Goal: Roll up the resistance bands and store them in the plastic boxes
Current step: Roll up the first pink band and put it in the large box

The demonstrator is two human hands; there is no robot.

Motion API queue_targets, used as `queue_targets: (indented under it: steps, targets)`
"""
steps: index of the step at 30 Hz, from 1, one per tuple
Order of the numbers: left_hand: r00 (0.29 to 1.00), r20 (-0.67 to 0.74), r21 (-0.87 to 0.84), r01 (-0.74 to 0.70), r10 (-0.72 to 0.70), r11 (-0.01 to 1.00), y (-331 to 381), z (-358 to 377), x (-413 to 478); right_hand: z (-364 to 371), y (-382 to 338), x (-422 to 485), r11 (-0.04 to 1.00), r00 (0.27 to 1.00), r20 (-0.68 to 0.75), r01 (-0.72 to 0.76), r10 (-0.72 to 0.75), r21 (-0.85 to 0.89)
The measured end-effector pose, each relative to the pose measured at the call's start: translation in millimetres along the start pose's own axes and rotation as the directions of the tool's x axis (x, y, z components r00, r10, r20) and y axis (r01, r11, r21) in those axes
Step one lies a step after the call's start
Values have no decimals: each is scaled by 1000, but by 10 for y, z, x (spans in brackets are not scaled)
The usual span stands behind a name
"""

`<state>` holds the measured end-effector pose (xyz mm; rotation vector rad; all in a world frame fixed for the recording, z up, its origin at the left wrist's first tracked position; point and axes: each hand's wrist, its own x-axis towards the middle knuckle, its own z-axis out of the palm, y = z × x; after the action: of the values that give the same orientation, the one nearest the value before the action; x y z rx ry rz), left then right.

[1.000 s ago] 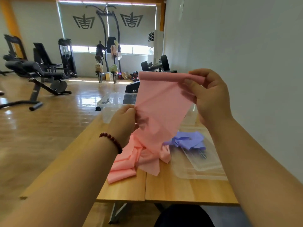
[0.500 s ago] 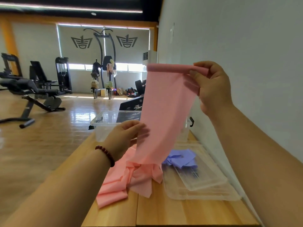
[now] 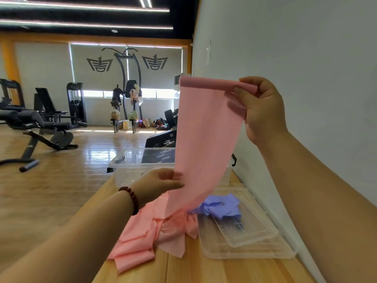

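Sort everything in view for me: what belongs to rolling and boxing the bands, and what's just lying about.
Belongs to the job: pink band, its rolled top end pinched by the right hand, left hand touching its edge; purple band on the clear lids; clear plastic box.
Just lying about: weight bench; gym machines; bags by the far window.

I saw a white wall (image 3: 306,48) right of the right hand (image 3: 263,111). Far beyond the left hand (image 3: 157,184), weight benches (image 3: 36,123) stood on a glossy wood floor (image 3: 61,190) below bright windows (image 3: 98,93).
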<state>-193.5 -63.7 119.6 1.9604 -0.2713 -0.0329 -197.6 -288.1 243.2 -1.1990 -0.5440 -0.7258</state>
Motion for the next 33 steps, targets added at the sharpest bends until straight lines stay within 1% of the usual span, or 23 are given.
queue_targets:
  steps: [1, 2, 4, 5, 8, 9, 11, 12, 13, 16, 19, 23, 27, 30, 33]
  targets:
    - [999, -52, 12, 5, -4, 1000, -32, 10, 13, -9, -31, 19, 1000, 1000, -1, 5, -5, 6]
    - [995, -102, -21, -8, 6, 1000, -44, 18, 19, -17, -57, 31, 1000, 1000, -2, 8, -8, 3]
    - [986, -162, -146, -49, 25, 988, -1, 24, 12, -27, -75, 26, 1000, 1000, -1, 1, -1, -8]
    - [985, -167, -219, -71, 34, 973, 41, 21, 7, -30, -71, 11, 1000, 1000, 2, -9, 9, -8]
    - [986, -157, -367, -115, 61, 923, 232, -28, 11, -32, -28, -70, 999, 998, 23, -53, 53, -4]
    - [984, -165, -434, -134, 68, 891, 314, -55, 10, -31, 0, -102, 997, 997, 40, -72, 71, 6]
    - [977, -181, -589, -199, 113, 783, 451, -121, -14, -23, 84, -172, 992, 990, 79, -120, 116, 37]
    - [971, -191, -637, -233, 142, 735, 498, -162, -27, -16, 137, -214, 988, 986, 94, -145, 140, 47]
    - [967, -197, -651, -253, 163, 715, 538, -201, -36, -5, 195, -254, 985, 982, 104, -164, 158, 46]
    - [958, -215, -609, -283, 189, 741, 565, -253, -24, 24, 366, -383, 981, 974, 122, -192, 190, 8]
    - [957, -232, -583, -279, 172, 763, 507, -251, -22, 27, 502, -473, 979, 969, 142, -202, 203, -18]
    - [950, -275, -581, -288, 150, 761, 339, -245, -11, -21, 641, -536, 974, 962, 159, -210, 221, -84]
    - [936, -327, -544, -302, 133, 783, 149, -171, -18, -54, 820, -624, 950, 940, 164, -278, 299, -139]
    - [942, -320, -563, -272, 98, 781, -7, -129, -24, -71, 959, -723, 926, 914, 156, -364, 375, -94]
    - [954, -285, -569, -242, 87, 786, -151, -102, -30, -91, 1098, -829, 916, 906, 158, -369, 392, -158]
